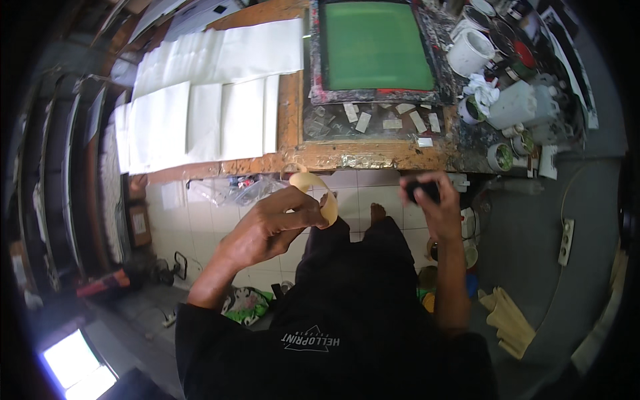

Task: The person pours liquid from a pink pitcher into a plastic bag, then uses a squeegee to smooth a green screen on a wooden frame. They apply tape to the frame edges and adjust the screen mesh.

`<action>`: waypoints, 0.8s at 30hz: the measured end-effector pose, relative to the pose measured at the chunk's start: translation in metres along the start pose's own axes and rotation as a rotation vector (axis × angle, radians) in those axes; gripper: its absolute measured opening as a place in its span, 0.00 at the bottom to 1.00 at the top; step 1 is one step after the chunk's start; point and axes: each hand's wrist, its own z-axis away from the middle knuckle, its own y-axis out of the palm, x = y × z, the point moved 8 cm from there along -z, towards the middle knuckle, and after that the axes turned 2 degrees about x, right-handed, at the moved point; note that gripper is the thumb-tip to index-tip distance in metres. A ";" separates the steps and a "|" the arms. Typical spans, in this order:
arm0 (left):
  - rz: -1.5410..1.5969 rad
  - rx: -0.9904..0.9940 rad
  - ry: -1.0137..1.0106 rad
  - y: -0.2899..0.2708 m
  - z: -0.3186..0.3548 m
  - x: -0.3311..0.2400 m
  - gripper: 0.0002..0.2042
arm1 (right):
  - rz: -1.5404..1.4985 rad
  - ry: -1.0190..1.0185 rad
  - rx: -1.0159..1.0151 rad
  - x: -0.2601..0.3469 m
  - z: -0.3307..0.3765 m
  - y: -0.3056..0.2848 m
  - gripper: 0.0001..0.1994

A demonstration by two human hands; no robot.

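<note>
My left hand [283, 217] is closed, with thumb and fingers pinching a curled pale-yellow strip [305, 180]. The strip loops up from the fingertips toward the table edge, and I cannot make out its material. To the right, my right hand [437, 200] grips a small black object [425, 193], slightly blurred and partly covered by the fingers. Both hands are raised in front of the wooden table [290, 127], apart from each other. On the table's right half lies a screen-printing frame [377, 47] with green mesh.
White sheets [220, 100] lie in overlapping stacks on the table's left. Below the frame, several small pale pieces [392, 124] are scattered. Tubs, including a white bucket [470, 52], and a translucent jerrycan [513, 105] crowd the right end. A rack [70, 167] stands at left.
</note>
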 end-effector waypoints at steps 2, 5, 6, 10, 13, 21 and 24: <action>0.026 -0.094 -0.216 0.008 0.015 0.000 0.08 | 0.136 -0.042 0.154 0.036 -0.047 0.047 0.10; -0.080 -0.315 -0.292 0.008 0.029 -0.012 0.08 | 0.149 -0.148 0.556 0.057 -0.069 0.144 0.11; -0.132 -0.369 -0.297 0.006 0.034 -0.019 0.09 | 0.112 -0.141 0.687 0.057 -0.063 0.171 0.12; -0.354 -0.680 -0.401 -0.001 0.059 -0.037 0.10 | -0.017 0.154 0.931 0.024 -0.029 0.205 0.16; -0.321 -0.830 -0.473 0.009 0.082 -0.036 0.10 | 0.024 0.098 1.008 0.016 -0.009 0.212 0.18; -0.323 -1.042 -0.453 0.002 0.117 -0.044 0.10 | 0.398 -0.358 0.895 0.041 0.006 0.245 0.14; -0.401 -1.128 -0.377 -0.011 0.137 -0.059 0.08 | 0.470 -0.697 0.801 0.061 0.027 0.256 0.16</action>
